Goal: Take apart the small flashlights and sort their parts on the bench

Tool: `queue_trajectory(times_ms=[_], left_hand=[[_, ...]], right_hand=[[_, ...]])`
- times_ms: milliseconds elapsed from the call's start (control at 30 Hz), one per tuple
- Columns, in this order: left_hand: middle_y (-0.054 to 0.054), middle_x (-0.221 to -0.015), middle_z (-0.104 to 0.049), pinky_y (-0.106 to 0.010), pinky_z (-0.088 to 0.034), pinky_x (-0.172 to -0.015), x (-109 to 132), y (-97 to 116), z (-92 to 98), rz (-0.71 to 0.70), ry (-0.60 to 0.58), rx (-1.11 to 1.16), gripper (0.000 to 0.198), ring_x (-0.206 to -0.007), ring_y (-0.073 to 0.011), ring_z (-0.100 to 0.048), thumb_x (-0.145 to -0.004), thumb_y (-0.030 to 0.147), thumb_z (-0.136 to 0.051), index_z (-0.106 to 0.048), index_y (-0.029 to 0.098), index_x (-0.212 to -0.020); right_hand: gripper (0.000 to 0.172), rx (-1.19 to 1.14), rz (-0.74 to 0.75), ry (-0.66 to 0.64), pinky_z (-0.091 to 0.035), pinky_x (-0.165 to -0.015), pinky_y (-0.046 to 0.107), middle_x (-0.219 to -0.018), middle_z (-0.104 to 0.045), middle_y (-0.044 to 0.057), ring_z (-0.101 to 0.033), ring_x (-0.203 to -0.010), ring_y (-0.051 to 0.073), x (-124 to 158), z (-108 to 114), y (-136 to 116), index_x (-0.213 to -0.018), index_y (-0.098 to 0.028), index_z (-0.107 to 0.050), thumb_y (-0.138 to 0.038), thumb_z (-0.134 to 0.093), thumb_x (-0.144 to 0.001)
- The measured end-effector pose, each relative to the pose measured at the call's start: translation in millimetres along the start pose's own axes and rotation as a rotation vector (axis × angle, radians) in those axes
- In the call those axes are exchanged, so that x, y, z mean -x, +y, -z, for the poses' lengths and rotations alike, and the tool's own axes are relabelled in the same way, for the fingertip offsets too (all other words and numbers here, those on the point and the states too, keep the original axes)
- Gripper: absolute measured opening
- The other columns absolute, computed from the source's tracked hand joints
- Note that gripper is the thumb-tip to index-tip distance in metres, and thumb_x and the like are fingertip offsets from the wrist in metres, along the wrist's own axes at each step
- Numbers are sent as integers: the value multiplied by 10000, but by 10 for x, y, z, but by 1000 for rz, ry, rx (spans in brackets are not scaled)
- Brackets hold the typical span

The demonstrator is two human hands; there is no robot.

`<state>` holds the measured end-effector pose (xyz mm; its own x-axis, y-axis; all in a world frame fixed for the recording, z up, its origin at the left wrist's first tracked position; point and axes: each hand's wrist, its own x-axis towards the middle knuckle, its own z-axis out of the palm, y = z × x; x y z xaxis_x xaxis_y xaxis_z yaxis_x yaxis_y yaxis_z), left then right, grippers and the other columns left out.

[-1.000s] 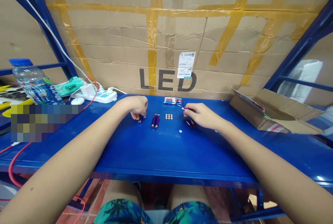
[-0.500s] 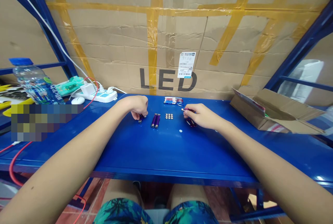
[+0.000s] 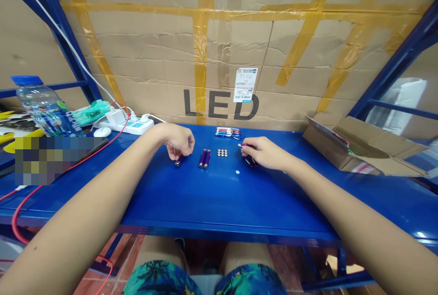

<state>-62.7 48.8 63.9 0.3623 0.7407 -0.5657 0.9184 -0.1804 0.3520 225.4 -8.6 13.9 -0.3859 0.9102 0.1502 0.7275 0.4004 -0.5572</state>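
Observation:
My left hand [image 3: 180,140] hovers over the blue shelf [image 3: 219,194], fingers curled down in a pinch on a small purple tube [image 3: 178,162] whose metal tip points toward me. Just to its right lie two purple tubes [image 3: 204,158] side by side, then a cluster of several small silver button cells [image 3: 222,152]. My right hand [image 3: 265,152] is closed on a small reddish-purple tube [image 3: 243,145], with more such pieces [image 3: 252,162] under its palm. A bundle of coloured tubes [image 3: 228,133] lies farther back.
A taped cardboard wall marked LED [image 3: 221,104] closes the back. An open cardboard box [image 3: 359,149] sits at the right. At the left are a white power strip [image 3: 126,125], a red cable [image 3: 20,213], a water bottle [image 3: 44,107] and a white mouse [image 3: 101,132].
My left hand has shifted slightly left and lifted, drawing the small purple tube toward me. My right hand has stayed almost still. The red cable at the left has shifted.

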Motion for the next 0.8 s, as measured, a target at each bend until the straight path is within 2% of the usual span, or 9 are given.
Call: queue_trajectory(times_ms=[100,267,367,633,800], left_hand=[[-46,-660,-651,-340,-616,-661,-9,14,-9,6,2,5,358,-662,-222,-687,-628,168,-658,-672,152,-986],[-53,-661,-661,-335,-618,-654,-10,39,-11,44,41,17,604,-657,-224,-692,-670,147,-628,-580,131,-1272],[-68,-688,-675,-324,-618,-670,-36,47,-15,60,65,5,674,-673,-228,-706,-692,166,-628,-523,128,-1356],[-124,-853,-714,-322,-617,-634,-140,98,-75,37,199,14,687,-657,-219,-715,-764,182,-621,-444,109,-1423],[-157,-905,-714,-311,-621,-646,-126,141,-123,10,155,82,569,-698,-225,-730,-792,151,-601,-465,55,-1336]], right_hand=[[236,4,-4,-1,-444,-644,295,-729,-640,19,-586,-640,158,-2,0,-3,-735,-199,-577,-295,-450,-910],[233,31,7,34,-446,-678,303,-780,-678,39,-610,-715,179,-6,8,4,-743,-199,-598,-287,-464,-912],[229,47,26,67,-447,-698,304,-807,-695,43,-621,-753,187,-9,18,15,-748,-201,-608,-279,-467,-912],[228,54,17,79,-446,-688,308,-818,-700,43,-625,-751,192,-9,30,12,-759,-207,-609,-283,-460,-915],[225,46,19,77,-445,-692,312,-816,-699,45,-625,-760,196,-8,29,14,-763,-205,-609,-284,-461,-913]])
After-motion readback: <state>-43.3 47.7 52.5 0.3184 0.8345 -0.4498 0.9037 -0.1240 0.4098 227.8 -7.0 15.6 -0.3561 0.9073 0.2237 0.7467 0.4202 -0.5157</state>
